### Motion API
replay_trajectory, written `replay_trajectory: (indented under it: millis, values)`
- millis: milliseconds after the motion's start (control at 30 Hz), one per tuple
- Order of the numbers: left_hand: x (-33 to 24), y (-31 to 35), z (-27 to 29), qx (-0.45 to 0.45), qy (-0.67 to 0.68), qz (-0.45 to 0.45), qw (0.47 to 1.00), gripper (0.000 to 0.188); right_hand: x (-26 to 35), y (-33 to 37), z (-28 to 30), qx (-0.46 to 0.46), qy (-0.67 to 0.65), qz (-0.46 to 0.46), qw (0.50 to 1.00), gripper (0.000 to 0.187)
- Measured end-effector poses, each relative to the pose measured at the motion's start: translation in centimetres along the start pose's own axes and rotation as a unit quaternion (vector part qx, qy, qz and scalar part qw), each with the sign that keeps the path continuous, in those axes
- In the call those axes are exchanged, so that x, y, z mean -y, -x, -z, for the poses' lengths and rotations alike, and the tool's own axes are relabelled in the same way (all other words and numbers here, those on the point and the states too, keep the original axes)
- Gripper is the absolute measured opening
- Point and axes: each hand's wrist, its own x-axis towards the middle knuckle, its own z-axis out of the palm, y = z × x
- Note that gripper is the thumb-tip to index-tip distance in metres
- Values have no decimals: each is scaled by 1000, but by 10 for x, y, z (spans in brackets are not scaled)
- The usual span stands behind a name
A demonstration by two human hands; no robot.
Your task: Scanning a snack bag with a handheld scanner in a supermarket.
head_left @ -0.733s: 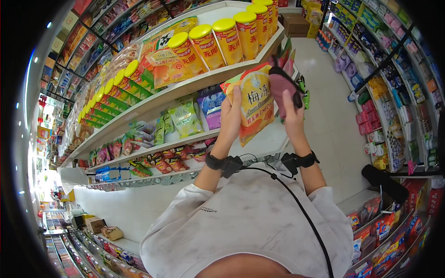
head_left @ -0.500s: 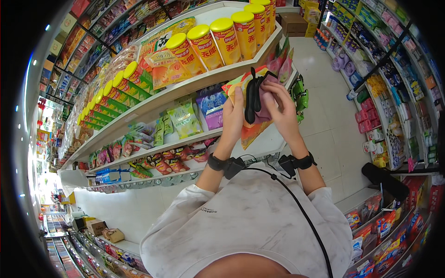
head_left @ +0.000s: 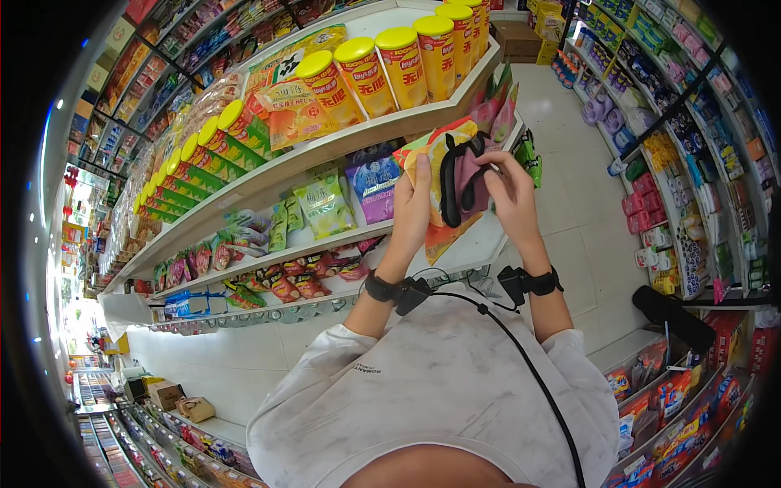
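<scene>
Near the shelf's (head_left: 374,133) edge, my left fingers (head_left: 422,169) pinch the bag (head_left: 435,185), best kept taut; my right fingers (head_left: 506,162) pinch the pink cloth (head_left: 481,195).

- A shop stocked with packaged goods (head_left: 303,285).
- At 12 o'clock, matching yellow-lidded canisters (head_left: 403,69) line a white display shelf (head_left: 358,135).
- At 10 o'clock, green canisters (head_left: 226,149) repeat in a row.
- At 2 o'clock, tall shelves (head_left: 687,87) hold purple bottles (head_left: 600,110).
- At 4 o'clock, bright bags (head_left: 675,396) stand in rows.
</scene>
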Motion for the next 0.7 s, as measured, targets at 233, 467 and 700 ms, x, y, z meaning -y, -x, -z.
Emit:
replay_trajectory:
  millis: [233, 467, 700]
  values:
    - [-2, 1, -3, 12, -88, 4, 996, 47, -6, -1, -14, 23, 164, 23, 986, 26]
    - [-11, 1, -9, 24, -48, -7, 999, 48, -18, 0, -11, -7, 202, 4, 979, 23]
    - [-29, 5, 7, 16, -9, 38, 999, 49, 2, 0, 46, -88, 471, 153, 864, 21]
